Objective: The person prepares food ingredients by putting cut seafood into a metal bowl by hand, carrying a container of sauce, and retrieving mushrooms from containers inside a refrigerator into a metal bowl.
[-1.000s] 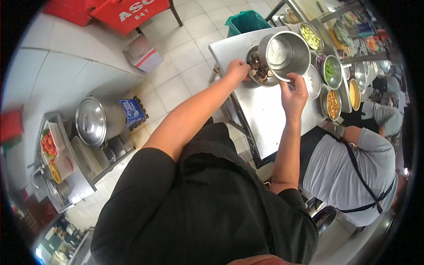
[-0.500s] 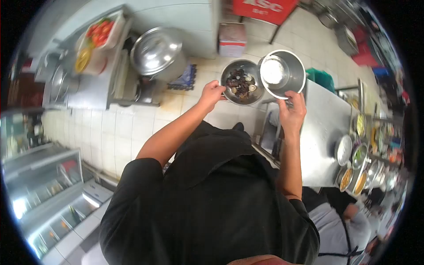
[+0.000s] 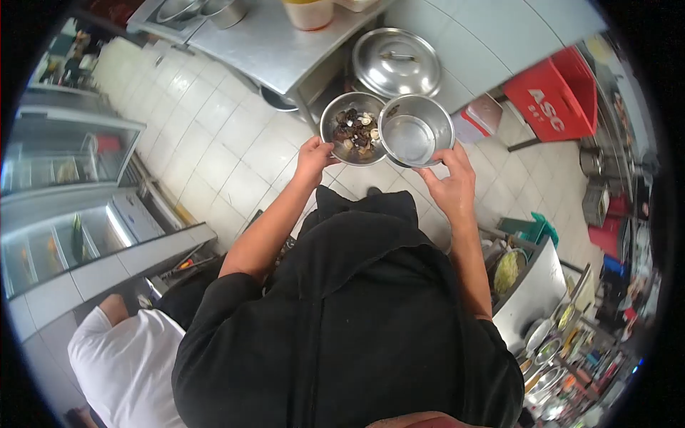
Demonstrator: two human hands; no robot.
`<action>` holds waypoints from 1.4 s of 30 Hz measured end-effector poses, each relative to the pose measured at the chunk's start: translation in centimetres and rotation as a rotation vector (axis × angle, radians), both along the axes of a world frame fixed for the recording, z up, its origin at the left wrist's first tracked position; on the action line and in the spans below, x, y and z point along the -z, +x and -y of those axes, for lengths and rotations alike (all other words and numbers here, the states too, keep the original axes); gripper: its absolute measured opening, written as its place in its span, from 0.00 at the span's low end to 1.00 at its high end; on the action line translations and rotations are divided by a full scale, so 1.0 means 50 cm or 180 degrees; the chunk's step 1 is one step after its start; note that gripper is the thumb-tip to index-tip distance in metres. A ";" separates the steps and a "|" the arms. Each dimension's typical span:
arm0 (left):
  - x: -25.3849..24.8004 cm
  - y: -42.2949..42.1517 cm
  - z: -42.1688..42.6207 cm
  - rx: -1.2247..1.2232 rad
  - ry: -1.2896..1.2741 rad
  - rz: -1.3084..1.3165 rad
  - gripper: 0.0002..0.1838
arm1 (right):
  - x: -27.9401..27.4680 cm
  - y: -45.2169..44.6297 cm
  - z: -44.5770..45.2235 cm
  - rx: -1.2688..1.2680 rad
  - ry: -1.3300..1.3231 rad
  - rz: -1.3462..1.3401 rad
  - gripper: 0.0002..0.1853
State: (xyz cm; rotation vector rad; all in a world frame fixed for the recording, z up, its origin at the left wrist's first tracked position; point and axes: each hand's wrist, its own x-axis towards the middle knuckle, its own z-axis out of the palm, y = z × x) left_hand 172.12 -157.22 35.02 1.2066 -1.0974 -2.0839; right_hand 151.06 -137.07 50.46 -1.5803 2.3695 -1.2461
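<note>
My left hand (image 3: 314, 160) grips the rim of a steel bowl (image 3: 330, 114), thumb over the edge. Dark, brownish pieces with some pale round ones, possibly mushrooms (image 3: 355, 134), lie in that bowl. In my right hand (image 3: 451, 177) is a deeper steel pot (image 3: 415, 137), tipped so its inside faces me; I see no food in it. The two vessels are side by side, the pot's rim overlapping the bowl's right edge. Both are held out in front of my body, above the tiled floor.
A steel table (image 3: 278, 53) stands ahead on the left, with a large lidded stockpot (image 3: 397, 63) beside it. A red ASC bin (image 3: 553, 96) is at the right. Behind on the left is a person in a white shirt (image 3: 132, 364). Another steel counter (image 3: 531, 285) is at right.
My body has turned left, away from the counter on the right. The lidded pot and table now lie straight ahead. Both vessels remain in my hands, and a person in white appears at left.
</note>
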 end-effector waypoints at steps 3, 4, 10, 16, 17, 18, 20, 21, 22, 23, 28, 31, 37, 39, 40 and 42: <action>0.004 0.073 0.044 -0.0418 0.0038 0.0097 0.01 | -0.005 0.018 0.098 -0.0297 0.0180 -0.0214 0.20; 0.004 0.096 0.056 -0.0541 0.0059 0.0125 0.02 | -0.011 0.025 0.138 -0.0428 0.0147 -0.0286 0.20; -0.038 0.224 0.147 -0.1295 0.0033 0.0328 0.05 | 0.005 0.081 0.412 -0.1096 0.0065 -0.0153 0.20; -0.044 0.345 0.267 -0.2004 -0.0025 0.0424 0.05 | 0.079 0.112 0.706 -0.1374 -0.0155 0.0131 0.18; -0.034 0.358 0.288 -0.2133 -0.0008 0.0441 0.07 | 0.100 0.111 0.753 -0.1371 -0.0127 0.0114 0.18; -0.048 0.370 0.307 -0.2218 -0.0063 0.0483 0.08 | 0.123 0.123 0.790 -0.1357 -0.0080 0.0098 0.19; -0.062 0.373 0.334 -0.2381 -0.0057 0.0576 0.09 | 0.153 0.124 0.840 -0.1314 0.0265 0.0005 0.24; -0.056 0.380 0.348 -0.2458 -0.0072 0.0529 0.09 | 0.149 0.126 0.858 -0.1373 0.0479 -0.0011 0.25; -0.056 0.382 0.362 -0.2531 0.0010 0.0570 0.09 | 0.137 0.125 0.887 -0.1437 0.0660 -0.0046 0.27; -0.050 0.382 0.387 -0.2587 0.0005 0.0456 0.09 | 0.092 0.123 0.895 -0.1520 0.1195 -0.0201 0.31; -0.035 0.400 0.447 -0.2647 0.0205 0.0417 0.06 | 0.000 0.123 1.009 -0.1975 0.0257 -0.1126 0.32; -0.031 0.403 0.528 -0.2406 0.0212 0.0456 0.05 | 0.022 0.149 1.151 -0.2278 0.0075 -0.1713 0.27; -0.002 0.466 0.667 -0.1968 0.0116 0.0239 0.08 | 0.109 0.177 1.254 -0.2445 0.0457 -0.2281 0.16; -0.039 0.483 0.705 -0.1887 0.0148 0.0141 0.10 | 0.113 0.176 1.263 -0.2446 0.0360 -0.2290 0.15; -0.048 0.491 0.722 -0.1871 0.0165 0.0110 0.11 | 0.112 0.174 1.269 -0.2404 0.0453 -0.2250 0.14; -0.025 0.525 0.761 -0.1718 0.0142 0.0146 0.12 | 0.112 0.168 1.284 -0.2329 0.0630 -0.2165 0.13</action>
